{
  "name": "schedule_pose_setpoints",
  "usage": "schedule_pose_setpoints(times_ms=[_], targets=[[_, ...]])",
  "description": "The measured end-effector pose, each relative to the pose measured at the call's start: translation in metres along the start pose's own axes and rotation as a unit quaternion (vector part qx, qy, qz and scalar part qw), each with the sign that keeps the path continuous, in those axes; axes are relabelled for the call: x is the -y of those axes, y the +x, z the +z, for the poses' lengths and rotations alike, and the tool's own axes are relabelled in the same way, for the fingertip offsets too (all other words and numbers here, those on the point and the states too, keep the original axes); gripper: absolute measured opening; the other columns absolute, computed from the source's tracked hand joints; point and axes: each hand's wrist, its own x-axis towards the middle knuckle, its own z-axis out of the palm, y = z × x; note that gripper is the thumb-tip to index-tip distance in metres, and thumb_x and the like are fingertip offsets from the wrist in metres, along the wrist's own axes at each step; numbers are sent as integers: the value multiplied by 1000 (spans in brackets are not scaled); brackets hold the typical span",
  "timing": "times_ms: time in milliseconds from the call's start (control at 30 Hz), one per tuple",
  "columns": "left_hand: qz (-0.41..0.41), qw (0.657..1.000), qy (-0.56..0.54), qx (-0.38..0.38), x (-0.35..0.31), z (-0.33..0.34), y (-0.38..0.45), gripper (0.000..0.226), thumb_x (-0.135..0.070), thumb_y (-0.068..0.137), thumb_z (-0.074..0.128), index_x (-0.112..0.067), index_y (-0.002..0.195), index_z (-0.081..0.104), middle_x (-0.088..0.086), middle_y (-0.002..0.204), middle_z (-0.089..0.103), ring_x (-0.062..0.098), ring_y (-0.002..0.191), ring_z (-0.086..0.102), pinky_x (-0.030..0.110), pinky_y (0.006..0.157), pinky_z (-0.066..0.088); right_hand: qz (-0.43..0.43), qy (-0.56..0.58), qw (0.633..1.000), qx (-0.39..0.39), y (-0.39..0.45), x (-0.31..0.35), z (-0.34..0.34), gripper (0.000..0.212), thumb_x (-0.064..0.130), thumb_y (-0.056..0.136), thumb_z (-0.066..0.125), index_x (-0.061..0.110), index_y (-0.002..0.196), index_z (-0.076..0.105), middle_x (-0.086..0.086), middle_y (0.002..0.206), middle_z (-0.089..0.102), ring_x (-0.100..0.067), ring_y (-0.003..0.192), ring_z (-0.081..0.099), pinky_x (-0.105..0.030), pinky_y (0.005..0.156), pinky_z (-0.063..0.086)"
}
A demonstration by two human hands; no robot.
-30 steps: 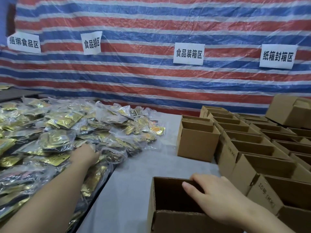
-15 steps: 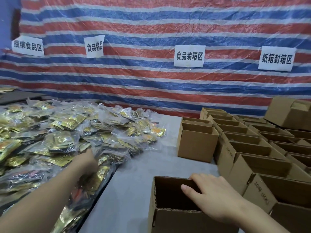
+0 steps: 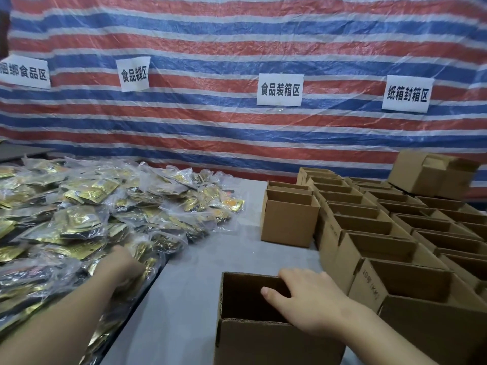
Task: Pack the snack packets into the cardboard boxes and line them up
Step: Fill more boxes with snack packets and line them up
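Observation:
A heap of gold and black snack packets in clear bags (image 3: 87, 206) covers the left side of the grey table (image 3: 184, 299). My left hand (image 3: 122, 264) lies on the near part of the heap, its fingers dipping among the packets and hidden behind the back of the hand. An open, empty cardboard box (image 3: 263, 343) stands at the near edge in the middle. My right hand (image 3: 313, 299) grips its far right rim, thumb inside the box and fingers over the edge.
Rows of open cardboard boxes (image 3: 369, 225) fill the right side, with one open box (image 3: 287, 222) standing apart at their left. A closed box (image 3: 421, 175) lies on the back rows. A striped tarp wall with paper signs (image 3: 279, 89) closes the back.
My left hand has drawn back a little toward me along the near edge of the heap. My right hand stays on the box rim. The view has shifted slightly.

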Motion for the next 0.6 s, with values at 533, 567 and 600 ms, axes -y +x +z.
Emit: schedule_pose_setpoints(times_ms=[533, 567, 600], targets=[[105, 938, -330, 1, -17, -31, -42, 27, -26, 91, 65, 0, 97, 58, 11, 68, 59, 20, 53, 49, 28, 48, 42, 24, 11, 1000, -5, -24, -5, -1, 47, 80, 90, 26, 37, 90, 44, 14, 90, 48, -7, 82, 44, -41, 83, 35], [116, 929, -351, 2, -24, -40, -49, 25, -23, 91, 63, 1, 94, 57, 10, 67, 57, 19, 51, 48, 27, 47, 41, 27, 11, 1000, -6, -25, -5, -2, 47, 80, 90, 26, 36, 93, 45, 14, 90, 49, -8, 83, 45, -41, 84, 36], [124, 922, -366, 6, -33, -48, -58, 24, -20, 92, 62, 3, 91, 55, 9, 65, 55, 18, 50, 47, 27, 46, 40, 30, 11, 999, -6, -26, -4, -3, 49, 80, 90, 26, 36, 95, 46, 14, 91, 49, -9, 84, 46, -42, 85, 36]])
